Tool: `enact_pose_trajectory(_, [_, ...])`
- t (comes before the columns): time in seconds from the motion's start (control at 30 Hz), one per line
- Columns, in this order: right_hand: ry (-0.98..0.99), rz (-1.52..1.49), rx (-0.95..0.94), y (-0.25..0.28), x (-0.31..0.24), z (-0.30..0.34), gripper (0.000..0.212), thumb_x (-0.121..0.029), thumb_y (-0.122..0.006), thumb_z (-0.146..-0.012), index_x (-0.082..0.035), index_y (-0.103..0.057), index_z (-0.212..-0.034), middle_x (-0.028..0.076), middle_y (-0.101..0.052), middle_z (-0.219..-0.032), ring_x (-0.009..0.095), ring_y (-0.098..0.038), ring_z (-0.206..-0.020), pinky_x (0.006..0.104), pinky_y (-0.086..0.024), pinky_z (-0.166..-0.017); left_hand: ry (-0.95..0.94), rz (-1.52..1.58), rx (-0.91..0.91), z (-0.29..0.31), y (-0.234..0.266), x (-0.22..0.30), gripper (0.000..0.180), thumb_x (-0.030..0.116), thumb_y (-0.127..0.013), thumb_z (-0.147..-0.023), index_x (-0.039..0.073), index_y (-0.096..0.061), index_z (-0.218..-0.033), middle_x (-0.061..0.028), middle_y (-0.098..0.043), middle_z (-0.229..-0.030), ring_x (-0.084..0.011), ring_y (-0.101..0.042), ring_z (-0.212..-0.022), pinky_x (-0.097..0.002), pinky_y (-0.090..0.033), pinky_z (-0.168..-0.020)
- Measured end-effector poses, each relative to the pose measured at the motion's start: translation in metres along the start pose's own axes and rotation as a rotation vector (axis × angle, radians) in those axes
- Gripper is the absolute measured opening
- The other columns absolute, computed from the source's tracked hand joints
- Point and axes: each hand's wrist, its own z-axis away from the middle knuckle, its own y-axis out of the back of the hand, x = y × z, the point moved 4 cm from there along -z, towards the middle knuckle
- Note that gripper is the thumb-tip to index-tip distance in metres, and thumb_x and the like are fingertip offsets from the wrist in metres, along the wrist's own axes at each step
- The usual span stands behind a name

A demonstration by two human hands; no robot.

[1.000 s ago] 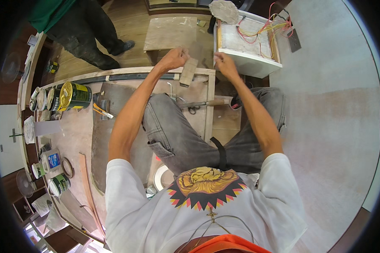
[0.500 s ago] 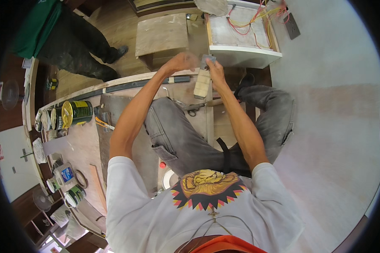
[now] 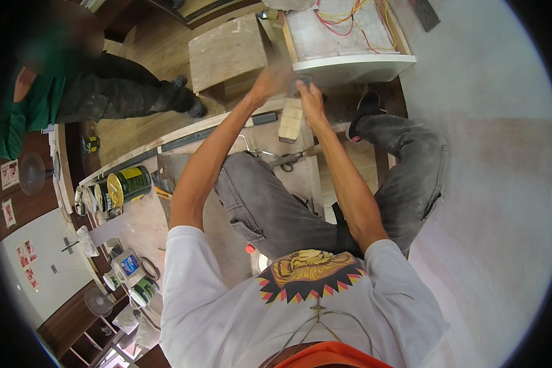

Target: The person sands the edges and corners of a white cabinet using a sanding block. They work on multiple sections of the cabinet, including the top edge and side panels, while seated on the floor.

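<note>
My right hand [image 3: 311, 101] is closed around a cream-coloured, segmented block [image 3: 291, 121] with a dark grey lower end. A dark grey flat piece [image 3: 303, 80] shows at my thumb; I cannot tell whether it belongs to the block. Just to the left, close to the block's upper part, is my left hand [image 3: 268, 86]. Motion smears its fingers, so whatever they hold is hidden. Haze hangs around both hands. Below the block, a dark metal tool with a wooden handle [image 3: 313, 150] lies on the board by my knee.
A wooden box [image 3: 227, 52] stands ahead. Beyond my right hand is a white-fronted drawer [image 3: 349, 66] with loose coloured wires. Cans [image 3: 129, 185] and tubs [image 3: 143, 291] stand at left. A person in green [image 3: 46, 101] is at far left. A pale wall panel [image 3: 490, 184] rises at right.
The surroundings have shifted within the view. More of the person in green shows at the left. Both my hands stay close together, with the block still in my right hand.
</note>
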Motion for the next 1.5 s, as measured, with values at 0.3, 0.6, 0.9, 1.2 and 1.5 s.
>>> enact_pose_trajectory(0.3, [-0.230,-0.002,-0.142,0.028,-0.039,0.010,0.040,-0.033,-0.059,-0.099,0.004,-0.065,-0.114,0.013,-0.070,-0.094,0.020,-0.066,-0.088,0.0364,-0.053,-0.078,0.004,-0.185,0.031,-0.018,-0.001,-0.007,0.025,0.023,-0.059,-0.104,0.000,-0.064,-0.113,-0.0115,-0.071,-0.105,-0.0189,-0.071,-0.098,-0.0305,-0.055,-0.088])
enact_pose_trajectory(0.6, [-0.271,0.137,-0.352,0.049,-0.148,-0.064,0.036,-0.023,-0.059,-0.102,0.001,-0.050,-0.127,0.016,-0.071,-0.098,0.025,-0.073,-0.077,0.0369,-0.060,-0.062,0.071,0.217,-0.085,0.000,0.006,0.003,0.029,0.021,-0.057,-0.105,-0.001,-0.063,-0.122,-0.0101,-0.068,-0.118,-0.0189,-0.066,-0.110,-0.0300,-0.052,-0.096])
enact_pose_trajectory(0.9, [-0.133,-0.447,-0.023,0.006,-0.048,0.014,0.030,-0.019,-0.043,-0.107,-0.001,-0.045,-0.132,0.025,-0.066,-0.115,0.036,-0.070,-0.099,0.0451,-0.061,-0.082,-0.002,0.011,-0.117,0.032,0.012,0.026,0.036,0.027,-0.057,-0.104,0.001,-0.061,-0.129,-0.0102,-0.067,-0.121,-0.0169,-0.064,-0.111,-0.0321,-0.050,-0.099])
enact_pose_trajectory(1.2, [-0.288,-0.742,0.211,-0.076,-0.062,0.046,0.051,-0.038,-0.031,-0.109,0.000,-0.054,-0.135,0.012,-0.058,-0.136,0.026,-0.058,-0.121,0.0434,-0.048,-0.105,-0.315,-0.570,-0.131,0.082,0.026,0.054,0.075,0.035,-0.076,-0.085,0.011,-0.045,-0.149,-0.0258,-0.061,-0.132,-0.0387,-0.060,-0.121,-0.0422,-0.046,-0.105])
enact_pose_trajectory(1.5, [-0.198,-0.876,0.171,-0.111,-0.037,0.023,0.038,-0.031,-0.054,-0.102,-0.010,-0.055,-0.133,0.008,-0.060,-0.128,0.021,-0.052,-0.122,0.0446,-0.041,-0.106,-0.231,-0.851,-0.081,0.058,0.068,0.036,0.074,0.020,-0.075,-0.077,0.009,-0.048,-0.145,-0.0243,-0.060,-0.127,-0.0428,-0.055,-0.120,-0.0462,-0.046,-0.102])
